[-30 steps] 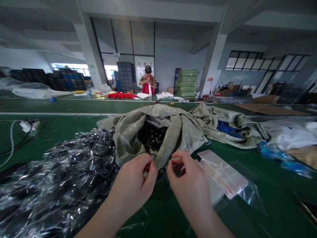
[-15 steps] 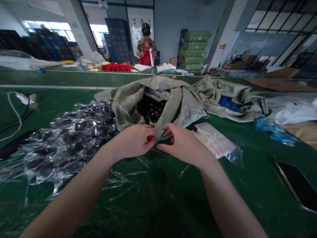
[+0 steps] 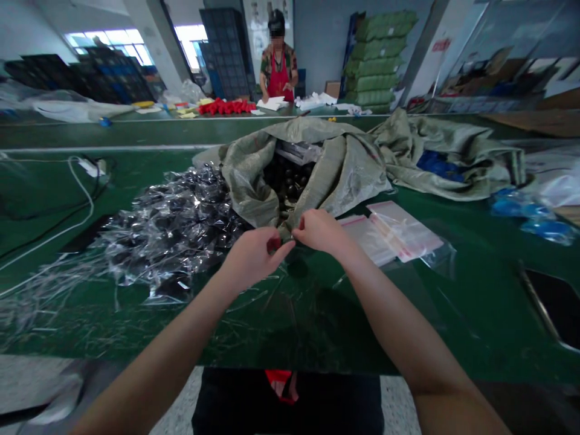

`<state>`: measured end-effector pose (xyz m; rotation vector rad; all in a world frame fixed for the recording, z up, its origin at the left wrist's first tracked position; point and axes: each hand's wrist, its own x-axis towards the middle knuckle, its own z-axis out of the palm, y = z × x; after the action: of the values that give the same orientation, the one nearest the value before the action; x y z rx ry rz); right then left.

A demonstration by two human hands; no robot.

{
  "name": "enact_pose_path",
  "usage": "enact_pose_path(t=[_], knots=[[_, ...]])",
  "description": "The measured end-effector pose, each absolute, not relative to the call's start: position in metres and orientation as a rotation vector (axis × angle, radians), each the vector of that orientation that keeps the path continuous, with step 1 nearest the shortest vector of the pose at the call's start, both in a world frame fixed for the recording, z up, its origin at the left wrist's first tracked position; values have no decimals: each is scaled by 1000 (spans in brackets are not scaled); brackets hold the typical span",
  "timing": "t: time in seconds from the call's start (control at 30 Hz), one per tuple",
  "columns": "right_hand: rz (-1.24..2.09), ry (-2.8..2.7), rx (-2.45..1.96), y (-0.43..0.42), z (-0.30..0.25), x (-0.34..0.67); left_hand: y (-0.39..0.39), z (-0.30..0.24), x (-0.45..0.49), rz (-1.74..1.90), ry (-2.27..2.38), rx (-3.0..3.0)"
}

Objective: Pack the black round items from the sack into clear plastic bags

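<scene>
My left hand (image 3: 254, 257) and my right hand (image 3: 319, 231) meet in front of me over the green table (image 3: 317, 314), fingertips pinched together on a small clear plastic bag (image 3: 290, 266) with something dark in it. Just behind them lies an open grey-green woven sack (image 3: 348, 169) with small black round parts (image 3: 290, 178) showing in its mouth. A heap of filled clear bags with black parts (image 3: 172, 229) lies left of my left hand. A stack of empty clear zip bags with red strips (image 3: 394, 232) lies right of my right hand.
A white cable (image 3: 77, 199) runs over the table at the left. Blue plastic bags (image 3: 534, 214) lie at the far right, a dark phone-like slab (image 3: 550, 302) at the right edge. A person in a red apron (image 3: 278, 63) works at a far table with red items (image 3: 226, 107).
My view has tilted down and back, so the table's near edge now shows. Both hands have stretched further out and closed in on each other, still pinching the small bag.
</scene>
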<state>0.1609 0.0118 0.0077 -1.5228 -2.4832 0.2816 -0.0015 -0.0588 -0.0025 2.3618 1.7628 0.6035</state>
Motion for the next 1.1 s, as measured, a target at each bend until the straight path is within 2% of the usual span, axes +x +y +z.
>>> enact_pose_path(t=[0.23,0.8,0.9,1.1], knots=[[280,-2450,-1512,19,1,161,-79,-56,36,516,2187,2187],[354,-2438,-1534,25,3,169,-67,-65,51,420,2179,2284],[348,-2442,-1551,25,5,170,-66,-66,52,514,2148,2266],[430,-2468,-1526,29,17,187,-64,-57,27,1052,1829,1991]])
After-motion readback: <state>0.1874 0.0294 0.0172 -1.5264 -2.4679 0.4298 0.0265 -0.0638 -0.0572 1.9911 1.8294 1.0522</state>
